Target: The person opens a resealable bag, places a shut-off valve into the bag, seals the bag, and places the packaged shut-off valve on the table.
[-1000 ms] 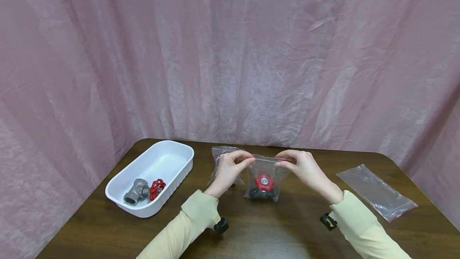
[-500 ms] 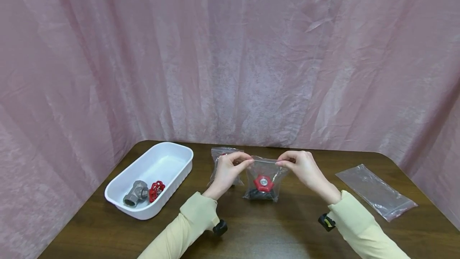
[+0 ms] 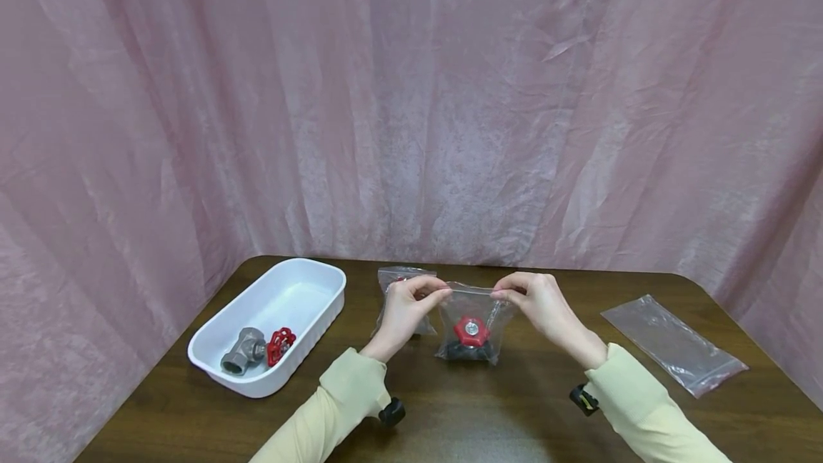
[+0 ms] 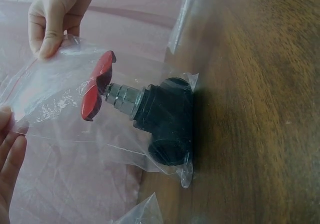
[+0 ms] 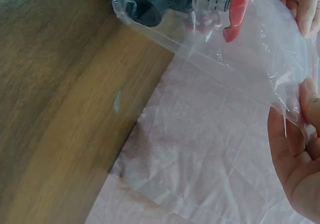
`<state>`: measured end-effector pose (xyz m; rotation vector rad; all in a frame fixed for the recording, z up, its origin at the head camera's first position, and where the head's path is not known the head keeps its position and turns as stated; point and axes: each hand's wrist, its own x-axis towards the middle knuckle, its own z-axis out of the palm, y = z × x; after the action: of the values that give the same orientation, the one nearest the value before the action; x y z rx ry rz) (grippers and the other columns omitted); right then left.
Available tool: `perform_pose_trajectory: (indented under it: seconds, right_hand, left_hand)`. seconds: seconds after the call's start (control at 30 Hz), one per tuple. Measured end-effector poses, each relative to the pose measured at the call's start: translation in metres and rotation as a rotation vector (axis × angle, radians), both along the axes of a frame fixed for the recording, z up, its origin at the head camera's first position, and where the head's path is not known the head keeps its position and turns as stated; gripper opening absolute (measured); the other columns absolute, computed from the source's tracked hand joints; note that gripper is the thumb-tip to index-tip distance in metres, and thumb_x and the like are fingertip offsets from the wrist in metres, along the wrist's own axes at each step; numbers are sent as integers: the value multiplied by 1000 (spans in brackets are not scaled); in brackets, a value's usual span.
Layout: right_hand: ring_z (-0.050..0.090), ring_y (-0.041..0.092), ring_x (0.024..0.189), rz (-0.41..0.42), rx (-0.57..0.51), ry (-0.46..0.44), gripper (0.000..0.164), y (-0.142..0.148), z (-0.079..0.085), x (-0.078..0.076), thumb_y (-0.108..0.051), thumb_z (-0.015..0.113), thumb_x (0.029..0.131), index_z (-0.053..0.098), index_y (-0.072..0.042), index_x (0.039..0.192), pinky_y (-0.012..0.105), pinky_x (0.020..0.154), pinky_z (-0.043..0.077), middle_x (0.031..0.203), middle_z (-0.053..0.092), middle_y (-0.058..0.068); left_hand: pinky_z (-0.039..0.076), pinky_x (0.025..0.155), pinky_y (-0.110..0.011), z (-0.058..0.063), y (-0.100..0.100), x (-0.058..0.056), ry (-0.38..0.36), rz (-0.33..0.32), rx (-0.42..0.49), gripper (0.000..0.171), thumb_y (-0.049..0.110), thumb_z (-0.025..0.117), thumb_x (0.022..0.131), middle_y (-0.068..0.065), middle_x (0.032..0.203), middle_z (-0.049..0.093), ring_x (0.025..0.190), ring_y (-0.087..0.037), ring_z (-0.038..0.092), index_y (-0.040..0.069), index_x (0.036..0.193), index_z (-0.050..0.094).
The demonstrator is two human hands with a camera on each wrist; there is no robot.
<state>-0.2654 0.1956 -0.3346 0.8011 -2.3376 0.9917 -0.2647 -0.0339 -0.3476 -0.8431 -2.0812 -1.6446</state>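
A clear zip bag (image 3: 463, 306) stands upright on the table, its top edge stretched between two hands. Inside sits a valve (image 4: 167, 119) with a black body, a metal stem and a red handwheel (image 3: 471, 331). My left hand (image 3: 406, 309) pinches the bag's upper left corner between thumb and fingers. At the upper right corner, my right hand (image 3: 543, 308) pinches the rim the same way. In the right wrist view, the right thumb and fingers (image 5: 290, 149) have the plastic between them. Behind the left hand, a second zip bag (image 3: 421, 324) with something red in it is partly hidden.
On the left, a white tub (image 3: 212, 324) contains a grey metal valve (image 3: 244, 351) with a red handwheel (image 3: 280, 346). A flat clear zip bag (image 3: 671, 341) lies at the right of the wooden table (image 3: 476, 413). A pink curtain (image 3: 411, 106) hangs behind the table.
Both hands keep their pinch on the bag's top edge and shift only slightly. The right fingers have moved a little along the rim. The head view has tilted up slightly.
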Motion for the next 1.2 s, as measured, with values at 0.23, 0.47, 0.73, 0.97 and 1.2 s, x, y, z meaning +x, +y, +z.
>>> perform_pose_trajectory:
  seconds: [0.23,0.47,0.73,0.97,1.2]
  right_hand:
    - [59,8,68,38,-15,-126,10,6,1,2,-2,70,76,70,-8,84,25,58,46,80,65,-7]
    - [60,11,71,46,-22,-206,22,12,1,2,-6,66,81,65,-3,102,28,59,48,89,66,0]
    - [59,13,67,-17,-83,-263,10,16,0,1,-12,70,79,69,-7,87,27,59,47,78,65,-3]
    - [61,17,59,-52,-95,-243,5,15,1,1,-9,72,76,68,-7,79,28,55,48,69,64,-4]
    - [60,14,54,-84,-86,-206,5,14,0,1,-8,72,75,69,-4,75,26,51,48,67,64,-3]
  left_hand:
    - [44,55,-24,-1,0,0,16,7,-2,8,3,67,81,-11,76,66,66,-23,61,-3,86,67]
    - [43,55,-22,-3,0,-2,19,13,5,8,3,67,80,-10,76,66,65,-21,60,-2,86,67]
    - [43,55,-23,-4,0,-3,31,25,10,8,3,68,80,-9,76,66,64,-20,60,-3,85,67]
    - [43,54,-22,-3,0,-2,27,17,5,8,3,67,80,-10,76,66,64,-22,60,-3,86,68]
    - [44,54,-25,-1,0,-2,38,19,2,8,3,67,80,-10,76,66,64,-23,59,-3,86,67]
